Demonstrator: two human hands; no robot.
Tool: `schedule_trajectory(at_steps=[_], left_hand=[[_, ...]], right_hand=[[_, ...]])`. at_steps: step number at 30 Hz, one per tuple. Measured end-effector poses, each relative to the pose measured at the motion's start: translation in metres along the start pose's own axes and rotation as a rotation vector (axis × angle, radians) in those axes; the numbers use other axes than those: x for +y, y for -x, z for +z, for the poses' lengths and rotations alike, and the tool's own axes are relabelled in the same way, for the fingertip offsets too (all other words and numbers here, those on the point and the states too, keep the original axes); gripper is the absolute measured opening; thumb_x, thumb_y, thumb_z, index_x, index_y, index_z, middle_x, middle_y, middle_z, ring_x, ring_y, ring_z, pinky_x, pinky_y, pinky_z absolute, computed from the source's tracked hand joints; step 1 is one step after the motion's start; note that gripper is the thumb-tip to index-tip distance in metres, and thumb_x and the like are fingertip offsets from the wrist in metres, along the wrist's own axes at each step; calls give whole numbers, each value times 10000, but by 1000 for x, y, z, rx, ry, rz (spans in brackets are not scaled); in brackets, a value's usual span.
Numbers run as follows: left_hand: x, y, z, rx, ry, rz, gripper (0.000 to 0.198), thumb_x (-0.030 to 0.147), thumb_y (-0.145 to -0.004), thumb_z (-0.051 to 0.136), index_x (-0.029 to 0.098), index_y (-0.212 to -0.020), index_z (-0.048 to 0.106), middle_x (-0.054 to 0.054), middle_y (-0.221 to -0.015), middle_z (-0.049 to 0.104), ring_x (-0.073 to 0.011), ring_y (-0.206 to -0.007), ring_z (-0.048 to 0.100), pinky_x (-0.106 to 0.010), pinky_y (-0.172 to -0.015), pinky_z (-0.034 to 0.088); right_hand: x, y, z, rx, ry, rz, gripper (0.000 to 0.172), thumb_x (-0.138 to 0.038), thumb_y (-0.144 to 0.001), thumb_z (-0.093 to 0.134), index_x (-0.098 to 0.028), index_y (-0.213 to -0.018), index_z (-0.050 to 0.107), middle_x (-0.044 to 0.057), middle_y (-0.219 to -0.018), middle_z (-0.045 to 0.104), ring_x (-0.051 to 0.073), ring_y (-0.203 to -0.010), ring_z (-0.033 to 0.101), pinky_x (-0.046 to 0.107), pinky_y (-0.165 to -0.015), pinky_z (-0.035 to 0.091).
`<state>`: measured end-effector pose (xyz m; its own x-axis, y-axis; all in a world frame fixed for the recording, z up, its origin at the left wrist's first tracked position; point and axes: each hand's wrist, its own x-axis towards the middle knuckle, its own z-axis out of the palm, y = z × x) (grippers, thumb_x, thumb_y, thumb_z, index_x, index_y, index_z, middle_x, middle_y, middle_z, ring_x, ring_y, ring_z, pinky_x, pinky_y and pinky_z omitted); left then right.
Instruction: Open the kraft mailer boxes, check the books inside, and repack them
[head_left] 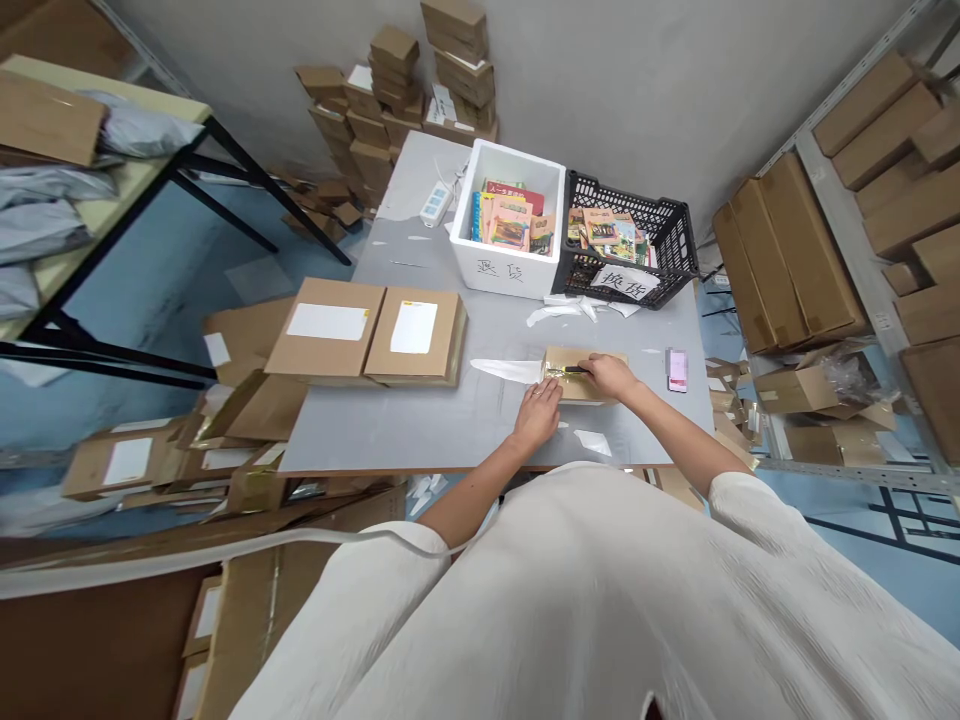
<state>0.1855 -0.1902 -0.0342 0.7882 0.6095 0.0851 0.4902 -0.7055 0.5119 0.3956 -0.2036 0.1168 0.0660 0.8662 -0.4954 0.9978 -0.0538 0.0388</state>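
Note:
A small cardboard box with shiny tape lies near the front of the grey table. My left hand grips its near left corner, fingers bent against the edge. In my right hand, closed over the top of the box, is a box cutter with a dark body. Its tip points left, at the taped end by my left fingers; whether the blade is in the tape is too small to tell. A white strip of paper lies left of the box, and a white scrap lies in front of it.
Two labelled cartons stand on the table's left. At the back are a white foam box and a black crate, both holding books. A phone lies right, a power strip back left. Cartons and shelves flank the table.

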Motion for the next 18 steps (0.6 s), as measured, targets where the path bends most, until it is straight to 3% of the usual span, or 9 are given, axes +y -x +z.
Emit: schedule_trajectory(at_steps=[18], left_hand=[[4, 1, -6, -33, -26, 13, 682, 124, -944, 550, 182, -1623, 574, -195, -1775, 523, -325, -1710, 418, -561, -1392, 317]], right_hand=[[4, 5, -4, 8, 11, -1, 399, -315, -1177, 475, -248, -1472, 736, 131, -1414, 755, 284, -1295, 703, 332, -964, 503]])
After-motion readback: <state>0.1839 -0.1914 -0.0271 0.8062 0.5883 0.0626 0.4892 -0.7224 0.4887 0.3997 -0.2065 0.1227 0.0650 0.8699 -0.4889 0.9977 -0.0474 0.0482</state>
